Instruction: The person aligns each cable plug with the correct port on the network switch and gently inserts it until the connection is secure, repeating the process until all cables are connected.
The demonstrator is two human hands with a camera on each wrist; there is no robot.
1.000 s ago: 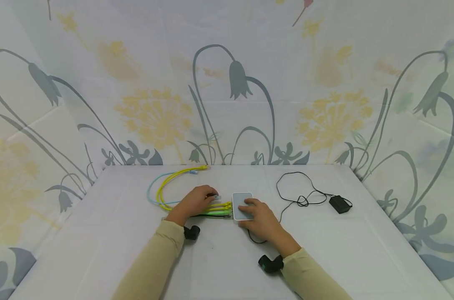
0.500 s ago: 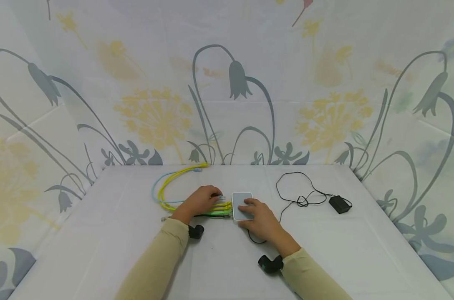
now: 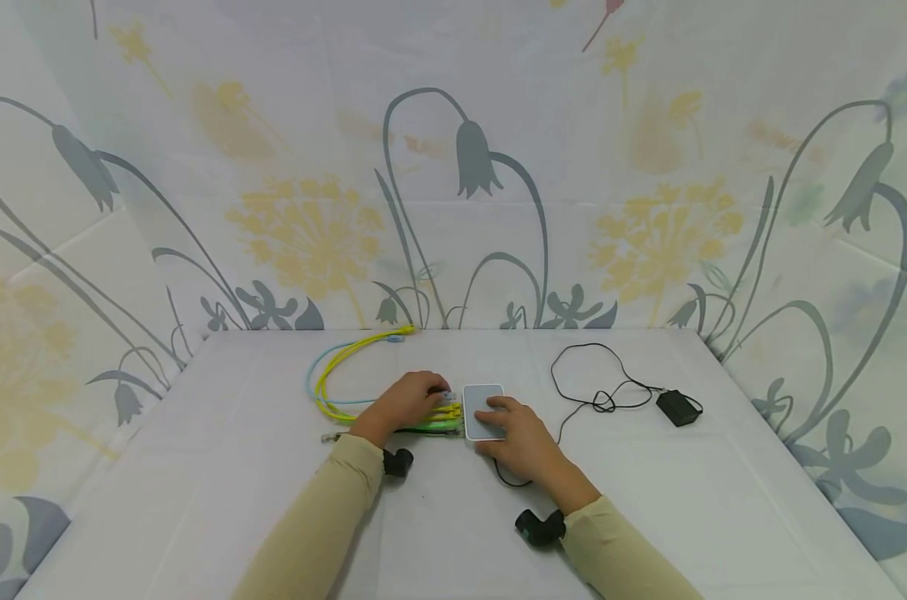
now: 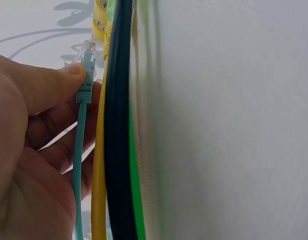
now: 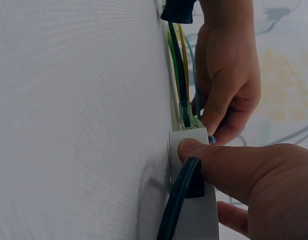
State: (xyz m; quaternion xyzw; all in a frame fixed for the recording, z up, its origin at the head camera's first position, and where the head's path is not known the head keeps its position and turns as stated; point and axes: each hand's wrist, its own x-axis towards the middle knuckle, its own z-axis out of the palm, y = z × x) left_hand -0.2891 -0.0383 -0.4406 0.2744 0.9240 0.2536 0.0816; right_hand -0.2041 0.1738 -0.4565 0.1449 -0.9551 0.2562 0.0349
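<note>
My left hand [image 3: 408, 402] pinches the plug of a light blue Ethernet cable [image 4: 85, 80] between thumb and fingers; its clear tip points toward the network switch. That small white box with a grey top, the network switch [image 3: 474, 412], lies under my right hand [image 3: 524, 437], which grips it with the thumb on the near side and fingers on top. Yellow cables [image 3: 451, 410], a green cable [image 3: 438, 426] and a black cable [image 4: 118, 120] run into its left side. In the right wrist view, a black power cord [image 5: 180, 200] enters the side of the switch near my thumb.
A black power adapter [image 3: 678, 408] lies at the right, its thin cord [image 3: 605, 403] looped and knotted on the white table [image 3: 648, 517]. Yellow and blue cable ends [image 3: 404, 332] curve toward the back edge. A patterned cloth [image 3: 288, 125] hangs behind.
My left hand has moved a little to the right, bringing the blue plug closer to the switch. The blue cable's loop shifted right with it. My right hand stays in place.
</note>
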